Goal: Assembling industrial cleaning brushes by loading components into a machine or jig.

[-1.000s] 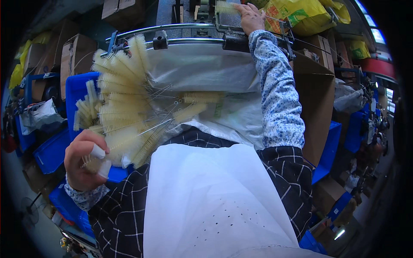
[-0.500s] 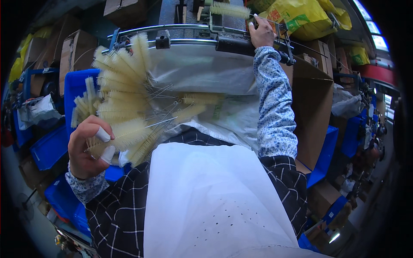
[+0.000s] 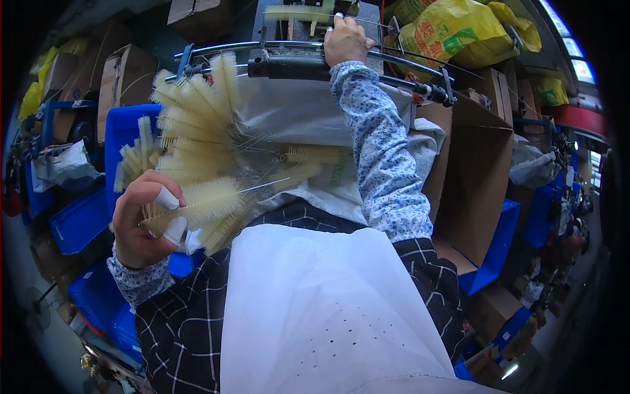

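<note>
My left hand (image 3: pixel 139 220), with white covers on thumb and fingertip, pinches a cream-bristled bottle brush (image 3: pixel 213 202). Its bare wire stem points right. Behind that brush, a fan of similar brushes (image 3: pixel 197 134) lies with wire ends toward the middle. At the far side, my right hand (image 3: pixel 348 44) is closed over the sliding carriage of a metal rail fixture; its exact grip is partly hidden by the hand itself. A black cylinder (image 3: pixel 289 67) sits on the near rail. Another bristle brush (image 3: pixel 295 13) is held lengthwise across the fixture, just beyond my right hand.
Whitish plastic sheeting (image 3: pixel 289 102) covers the work surface. A blue bin (image 3: pixel 121 128) stands at the left, partly behind the brushes. To the right is an open cardboard box (image 3: pixel 479 184). Yellow bags (image 3: pixel 453 33) are piled at the far right.
My right hand has moved left along the rails, and the carriage, black cylinder and mounted brush have shifted left with it. My left hand still holds its brush.
</note>
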### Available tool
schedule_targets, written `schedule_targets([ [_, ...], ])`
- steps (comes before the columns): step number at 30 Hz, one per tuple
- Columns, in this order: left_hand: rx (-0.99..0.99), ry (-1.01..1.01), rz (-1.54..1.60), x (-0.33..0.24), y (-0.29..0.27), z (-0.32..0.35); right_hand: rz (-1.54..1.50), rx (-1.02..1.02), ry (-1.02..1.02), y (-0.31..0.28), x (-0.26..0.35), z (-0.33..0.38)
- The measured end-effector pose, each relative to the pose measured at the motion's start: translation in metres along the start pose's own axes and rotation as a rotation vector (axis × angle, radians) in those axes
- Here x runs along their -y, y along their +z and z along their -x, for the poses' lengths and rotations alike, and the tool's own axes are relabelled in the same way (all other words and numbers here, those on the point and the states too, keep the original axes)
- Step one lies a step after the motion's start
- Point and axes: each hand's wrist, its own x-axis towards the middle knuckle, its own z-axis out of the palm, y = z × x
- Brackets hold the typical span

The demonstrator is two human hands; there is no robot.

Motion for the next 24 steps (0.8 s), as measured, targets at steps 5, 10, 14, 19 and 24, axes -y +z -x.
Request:
schedule_targets([
  [5, -0.037, -0.059, 0.008, 0.0, -0.004, 0.009, -0.013, -0.016, -0.015, -0.013, -0.039, -0.001],
  [10, -0.119, -0.118, 0.025, 0.004, -0.011, 0.018, -0.139, -0.086, -0.075, -0.003, -0.13, -0.018],
  [14, -0.216, -0.186, -0.032, 0.014, -0.007, 0.014, -0.239, -0.082, -0.137, -0.018, -0.171, -0.04],
  [19, -0.175, -0.224, 0.147, 0.023, 0.01, -0.009, 0.468, 0.004, -0.13, -0.011, -0.21, -0.063],
  [24, -0.16, -0.207, 0.209, 0.034, 0.01, -0.002, 0.26, 0.136, -0.539, -0.075, -0.211, -0.047],
])
